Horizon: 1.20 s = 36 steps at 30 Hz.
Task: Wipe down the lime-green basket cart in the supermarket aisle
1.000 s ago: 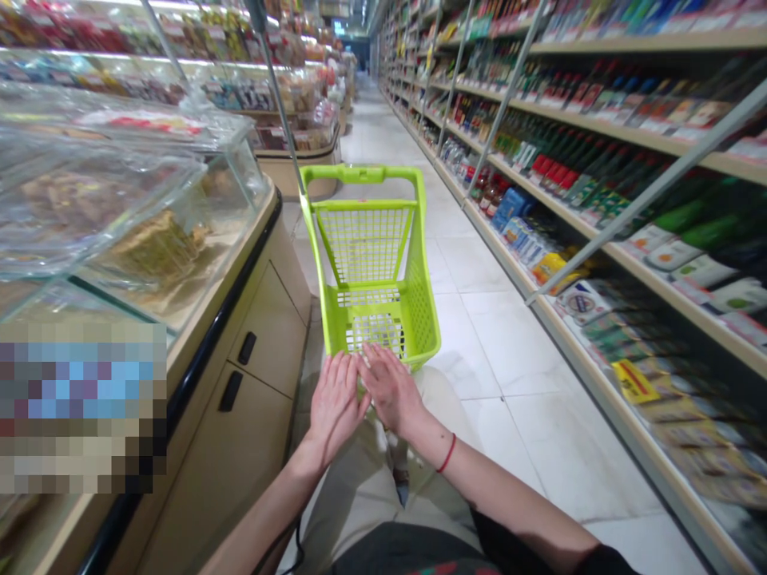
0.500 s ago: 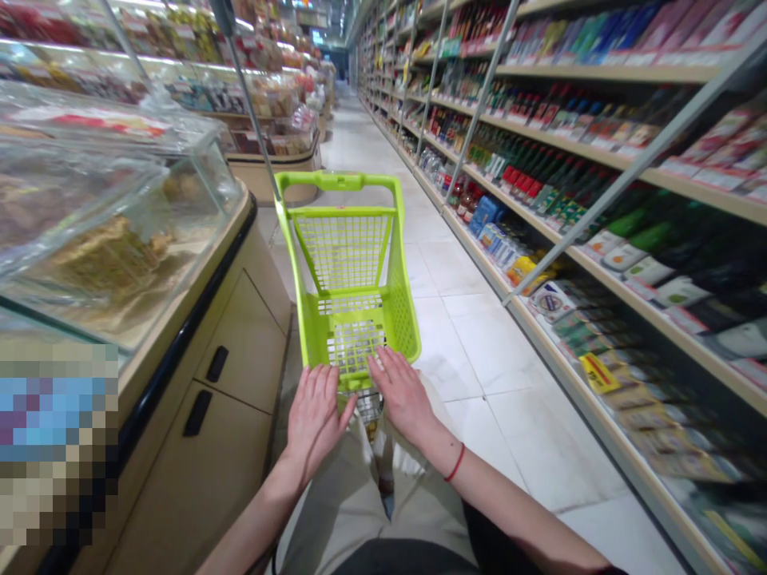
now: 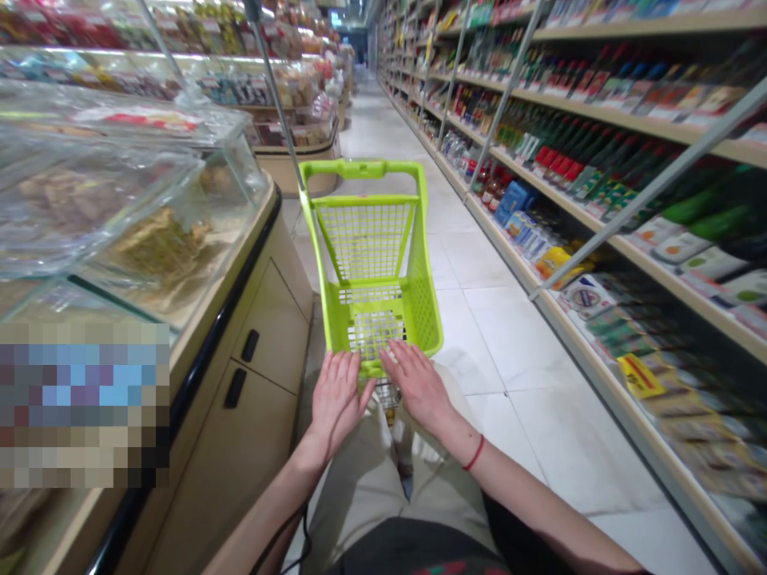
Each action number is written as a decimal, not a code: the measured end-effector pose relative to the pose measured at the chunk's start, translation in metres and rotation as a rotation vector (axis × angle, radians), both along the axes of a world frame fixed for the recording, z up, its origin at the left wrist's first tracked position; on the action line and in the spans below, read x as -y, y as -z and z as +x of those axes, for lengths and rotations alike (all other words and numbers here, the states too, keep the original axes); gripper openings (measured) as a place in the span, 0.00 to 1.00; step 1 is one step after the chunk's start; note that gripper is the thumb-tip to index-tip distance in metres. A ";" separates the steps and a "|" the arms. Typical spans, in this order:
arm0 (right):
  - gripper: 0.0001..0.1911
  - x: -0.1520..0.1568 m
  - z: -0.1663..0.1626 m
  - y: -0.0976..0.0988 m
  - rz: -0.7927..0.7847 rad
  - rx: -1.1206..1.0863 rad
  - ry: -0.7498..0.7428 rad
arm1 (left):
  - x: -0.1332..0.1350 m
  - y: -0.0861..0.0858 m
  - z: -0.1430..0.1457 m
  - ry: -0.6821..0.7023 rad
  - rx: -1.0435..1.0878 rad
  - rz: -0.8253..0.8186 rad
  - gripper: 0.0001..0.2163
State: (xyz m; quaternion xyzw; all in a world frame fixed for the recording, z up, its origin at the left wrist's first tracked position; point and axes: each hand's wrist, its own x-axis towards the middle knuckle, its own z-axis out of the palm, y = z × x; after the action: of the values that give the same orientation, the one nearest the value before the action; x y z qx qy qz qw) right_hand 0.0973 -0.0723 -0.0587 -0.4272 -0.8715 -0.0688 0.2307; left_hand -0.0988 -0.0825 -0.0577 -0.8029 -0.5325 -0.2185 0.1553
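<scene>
A bright lime-green plastic shopping cart with grid walls stands right in front of me, and its basket looks bare inside. My left hand lies on the near rim of the cart at the left, palm down, fingers stretched forward and thumb apart. Beside it, my right hand rests flat over the same rim with its fingers extended, a red cord bracelet on the wrist. Neither hand's fingers look wrapped round the rim; the undersides are hidden. A thin metal pole rises at the cart's far left corner.
To the left runs a beige display counter with clear bins of packaged food. Shelves of bottles and boxes line the right side, with a yellow price tag. A white tiled aisle leads ahead.
The whole scene has shifted right and slightly up in my view. Both hands keep their places on the cart's near rim.
</scene>
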 end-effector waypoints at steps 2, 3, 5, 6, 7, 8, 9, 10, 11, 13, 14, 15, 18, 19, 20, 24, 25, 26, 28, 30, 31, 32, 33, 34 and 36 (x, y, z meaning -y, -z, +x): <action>0.31 0.001 0.004 0.000 -0.011 -0.001 0.033 | 0.000 0.001 0.001 -0.013 0.023 -0.012 0.22; 0.31 0.002 0.003 0.000 -0.014 -0.006 0.036 | 0.001 0.002 0.002 -0.011 0.029 -0.020 0.22; 0.31 0.003 -0.007 -0.001 -0.018 -0.023 0.014 | 0.002 0.005 0.003 -0.008 0.038 -0.028 0.22; 0.31 0.003 -0.015 -0.001 -0.022 -0.033 -0.006 | 0.003 0.007 0.003 -0.008 0.039 -0.030 0.22; 0.32 0.003 -0.022 -0.002 -0.030 -0.043 -0.027 | 0.004 0.008 0.003 -0.010 0.039 -0.038 0.23; 0.33 0.003 -0.029 -0.002 -0.039 -0.052 -0.046 | 0.004 0.009 0.003 -0.012 0.039 -0.048 0.24; 0.34 0.002 -0.034 -0.002 -0.046 -0.059 -0.060 | 0.005 0.009 0.002 -0.015 0.038 -0.057 0.25; 0.34 0.002 -0.038 -0.003 -0.052 -0.059 -0.073 | 0.005 0.009 0.001 -0.016 0.036 -0.065 0.25; 0.35 0.002 -0.039 -0.003 -0.055 -0.053 -0.085 | 0.005 0.009 0.000 -0.016 0.033 -0.071 0.25; 0.33 0.001 -0.035 -0.003 -0.048 -0.025 -0.107 | 0.005 0.007 -0.002 -0.010 0.021 -0.067 0.23; 0.32 0.001 -0.030 -0.003 -0.039 -0.008 -0.112 | 0.005 0.005 -0.003 -0.007 0.012 -0.065 0.22; 0.30 0.001 -0.023 -0.003 -0.030 0.009 -0.110 | 0.005 0.004 -0.004 -0.005 0.004 -0.050 0.21; 0.30 0.003 0.001 -0.004 -0.021 0.041 -0.060 | 0.003 0.001 -0.005 -0.015 -0.016 -0.036 0.18; 0.30 0.003 0.007 -0.004 -0.030 0.046 -0.037 | 0.003 0.000 -0.005 -0.024 -0.017 -0.034 0.17; 0.31 0.004 0.012 -0.003 -0.038 0.044 -0.015 | 0.003 0.000 -0.004 -0.032 -0.015 -0.032 0.16; 0.33 0.005 0.008 -0.003 -0.050 -0.005 0.022 | 0.002 0.000 0.000 -0.032 0.029 -0.036 0.13; 0.33 0.005 0.001 -0.003 -0.045 -0.016 0.011 | 0.001 0.000 0.000 -0.028 0.041 -0.031 0.12; 0.33 0.005 -0.007 -0.004 -0.041 -0.021 -0.007 | 0.001 0.000 0.000 -0.025 0.048 -0.020 0.12; 0.32 0.005 -0.025 -0.005 -0.031 -0.019 -0.045 | 0.000 0.000 -0.001 -0.016 0.041 0.020 0.11; 0.31 0.004 -0.037 -0.007 -0.018 -0.016 -0.063 | -0.001 0.000 -0.003 0.005 0.038 0.051 0.10; 0.31 0.004 -0.039 -0.008 -0.012 -0.012 -0.067 | -0.001 0.000 -0.004 0.010 0.041 0.052 0.10; 0.31 0.004 -0.039 -0.008 -0.007 -0.005 -0.072 | -0.002 0.000 -0.006 0.023 0.048 0.049 0.10; 0.31 0.003 -0.035 -0.008 -0.004 0.005 -0.074 | -0.003 0.000 -0.007 0.036 0.057 0.041 0.10; 0.32 0.003 -0.030 -0.007 -0.005 0.018 -0.073 | -0.003 0.000 -0.008 0.045 0.064 0.038 0.10; 0.32 0.004 -0.014 -0.006 -0.013 0.040 -0.050 | -0.004 0.001 -0.009 0.053 0.067 0.038 0.10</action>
State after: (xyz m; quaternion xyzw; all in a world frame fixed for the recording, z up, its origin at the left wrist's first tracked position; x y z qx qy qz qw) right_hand 0.0832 -0.0766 -0.0527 -0.4053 -0.8868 -0.0657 0.2122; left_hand -0.1077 -0.0780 -0.0582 -0.8058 -0.5117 -0.2593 0.1469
